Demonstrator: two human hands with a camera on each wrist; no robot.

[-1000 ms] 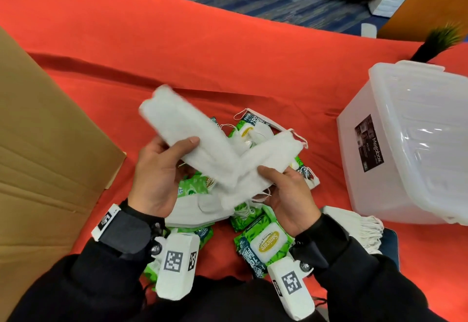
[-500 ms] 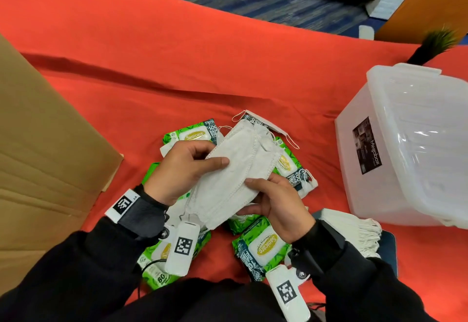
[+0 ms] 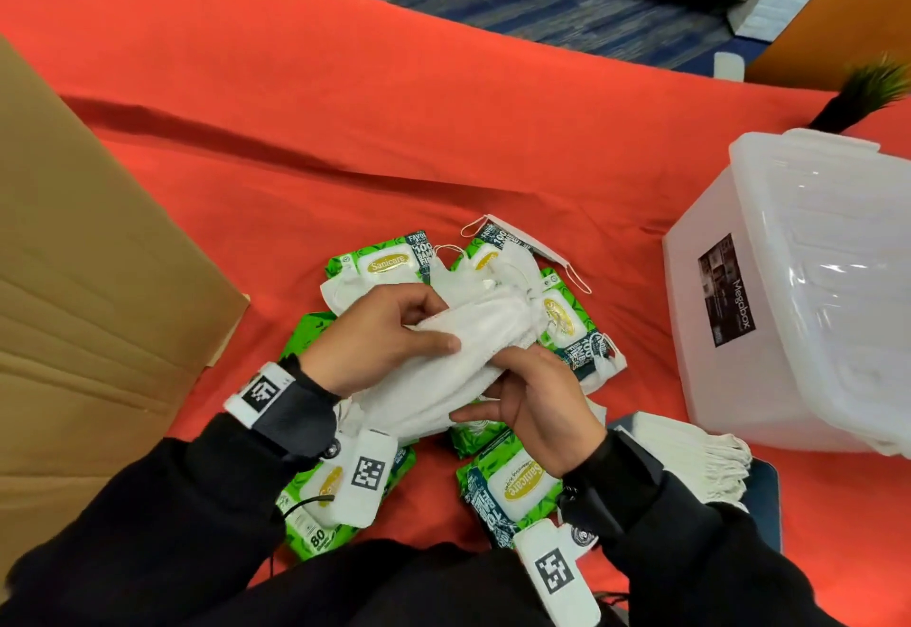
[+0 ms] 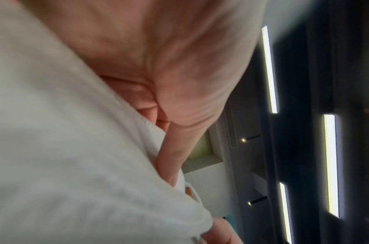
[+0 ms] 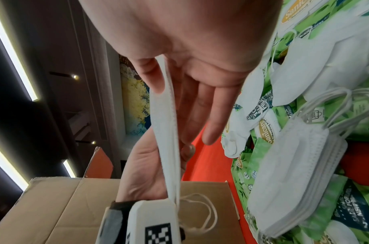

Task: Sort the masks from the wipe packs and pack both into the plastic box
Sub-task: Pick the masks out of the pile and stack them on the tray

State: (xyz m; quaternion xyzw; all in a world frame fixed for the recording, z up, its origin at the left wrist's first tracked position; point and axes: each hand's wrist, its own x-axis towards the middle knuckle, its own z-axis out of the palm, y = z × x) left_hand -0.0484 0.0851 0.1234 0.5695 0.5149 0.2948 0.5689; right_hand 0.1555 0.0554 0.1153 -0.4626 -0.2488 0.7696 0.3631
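Fingers [image 3: 434, 341] of both hands apparently grip stacked masks [image 3: 458, 380].

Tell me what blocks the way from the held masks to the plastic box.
Nothing visible does. Both hands, left hand and right hand, hold the masks above the wipe packs; only bare red cloth separates them from the plastic box, whose opening faces them.

at least six wipe packs [image 3: 522, 483], one plastic box [image 3: 808, 291], one cardboard box [image 3: 88, 281].
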